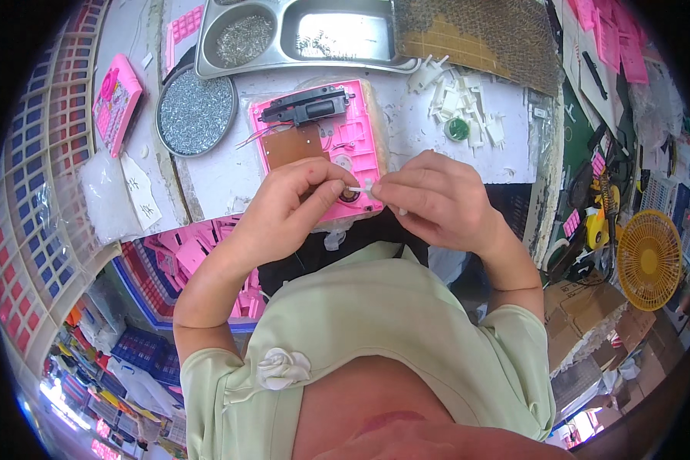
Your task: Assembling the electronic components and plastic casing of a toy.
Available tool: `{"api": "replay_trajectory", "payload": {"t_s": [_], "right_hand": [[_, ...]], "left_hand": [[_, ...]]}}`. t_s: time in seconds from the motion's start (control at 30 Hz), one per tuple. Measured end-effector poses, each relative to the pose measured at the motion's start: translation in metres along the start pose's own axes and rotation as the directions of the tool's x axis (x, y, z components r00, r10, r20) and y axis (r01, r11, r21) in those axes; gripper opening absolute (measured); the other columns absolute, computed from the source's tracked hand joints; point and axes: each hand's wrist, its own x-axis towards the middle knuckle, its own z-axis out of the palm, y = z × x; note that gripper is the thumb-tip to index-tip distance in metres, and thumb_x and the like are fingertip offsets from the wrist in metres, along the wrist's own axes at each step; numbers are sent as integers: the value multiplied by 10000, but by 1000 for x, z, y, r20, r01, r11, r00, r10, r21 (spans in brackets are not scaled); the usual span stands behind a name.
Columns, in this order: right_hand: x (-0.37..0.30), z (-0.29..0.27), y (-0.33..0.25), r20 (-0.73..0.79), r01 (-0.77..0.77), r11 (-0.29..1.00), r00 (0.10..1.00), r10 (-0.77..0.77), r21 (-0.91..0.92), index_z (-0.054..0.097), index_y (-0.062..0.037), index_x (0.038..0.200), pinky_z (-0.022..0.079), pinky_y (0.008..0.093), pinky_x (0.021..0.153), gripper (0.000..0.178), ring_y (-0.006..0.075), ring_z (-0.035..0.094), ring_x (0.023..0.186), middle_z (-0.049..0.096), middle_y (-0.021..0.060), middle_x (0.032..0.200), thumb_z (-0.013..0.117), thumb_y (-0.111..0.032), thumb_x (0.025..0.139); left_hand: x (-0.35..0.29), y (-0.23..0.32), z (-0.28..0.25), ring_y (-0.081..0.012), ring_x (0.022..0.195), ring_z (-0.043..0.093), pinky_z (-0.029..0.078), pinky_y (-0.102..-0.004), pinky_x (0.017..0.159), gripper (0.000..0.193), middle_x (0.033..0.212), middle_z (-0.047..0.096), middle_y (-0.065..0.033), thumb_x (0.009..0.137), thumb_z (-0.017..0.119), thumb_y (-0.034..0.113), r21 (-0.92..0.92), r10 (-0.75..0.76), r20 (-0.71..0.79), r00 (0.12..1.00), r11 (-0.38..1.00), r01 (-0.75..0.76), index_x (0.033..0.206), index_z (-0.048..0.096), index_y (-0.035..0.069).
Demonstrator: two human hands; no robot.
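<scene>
Two hands (293,201) (441,198), white piece (360,188), one pink shell (366,140)

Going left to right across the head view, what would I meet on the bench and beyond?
Pink toy, round tray of small metal pieces, open pink casing, white plastic parts, round yellow openwork object.

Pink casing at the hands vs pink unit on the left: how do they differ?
The casing lies open, brown board exposed; the unit shows its keyed face. The casing sits beneath the left hand and right hand; the unit is away from both. Both are pink.
</scene>
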Motion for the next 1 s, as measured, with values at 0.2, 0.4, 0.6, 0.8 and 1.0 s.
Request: {"api": "replay_trajectory", "payload": {"t_s": [0.2, 0.4, 0.6, 0.8, 1.0], "right_hand": [[-14, 4, -6, -9, -19, 1000, 1000, 19, 5, 718, -34, 1141, 568, 370, 644, 462, 273, 681, 790, 740, 105, 971, 809, 17, 691], [-32, -8, 5, -120, -265, 902, 939, 321, 340, 734, 0, 1124, 521, 323, 636, 402, 236, 660, 716, 727, 109, 893, 815, 13, 730], [-40, -6, 6, -193, -309, 835, 881, 431, 455, 752, 26, 1095, 495, 300, 651, 359, 211, 647, 728, 736, 136, 895, 813, 38, 742], [-48, -18, 12, -230, -294, 823, 865, 445, 485, 726, 57, 1126, 519, 307, 744, 366, 216, 677, 809, 746, 167, 969, 792, 68, 766], [-51, -9, 11, -202, -315, 712, 817, 540, 627, 698, 56, 1178, 527, 305, 830, 369, 204, 695, 945, 742, 164, 1091, 756, 71, 813]], "left_hand": [[6, 8, 8, -173, 748, 636, 513, -335, 689, 223, 865, 682, -110, 1018, 584, 130, -21, -196, 109, 975, 980, 199, 1086, 688, -55], [37, 16, -5, -117, 595, 605, 477, -282, 542, 163, 738, 682, -61, 1002, 633, 151, 354, 72, -108, 992, 935, -29, 1015, 708, 7], [60, 0, 12, -363, 680, 692, 551, -469, 622, 145, 741, 694, -152, 886, 697, 182, 809, 232, -113, 966, 585, -46, 885, 684, 38], [48, -3, 9, -312, 657, 685, 552, -408, 626, 117, 743, 693, -133, 853, 731, 140, 655, 207, -118, 971, 751, -80, 907, 698, 42], [46, -1, 18, -285, 691, 685, 549, -382, 642, 148, 805, 707, -119, 844, 759, 155, 844, 320, 40, 946, 497, -204, 951, 727, 58]]}}
